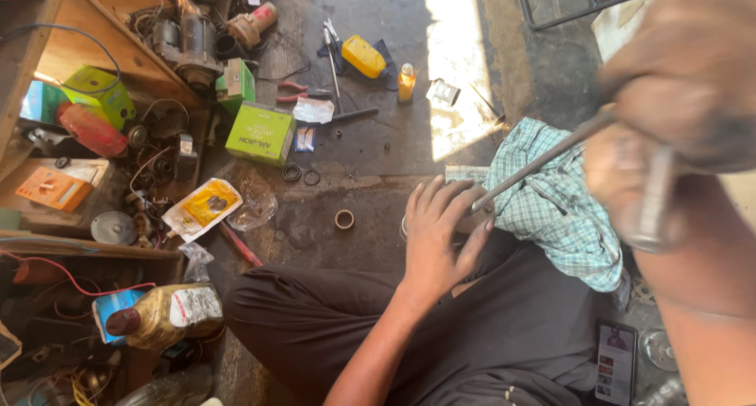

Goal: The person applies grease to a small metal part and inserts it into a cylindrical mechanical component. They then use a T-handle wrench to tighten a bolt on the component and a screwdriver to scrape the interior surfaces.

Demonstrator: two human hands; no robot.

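Observation:
My left hand (441,233) lies over a round metal part (404,229) on my knee. Its fingers curl around the part and hide most of it. My right hand (677,67) is close to the camera and blurred at the upper right. It is closed on a long metal rod (543,160) that slants down to the part, and the rod's tip sits between my left fingers. A second blurred metal piece (654,205) hangs under the right hand. A checked blue cloth (559,217) lies beside the part, over my leg.
On the concrete floor are a green box (260,134), a yellow bottle (363,56), red-handled pliers (295,91), a small ring (344,218) and a yellow packet (203,207). Wooden shelves (94,28) of parts stand at the left. An oil bottle (169,315) and a phone (614,363) lie near me.

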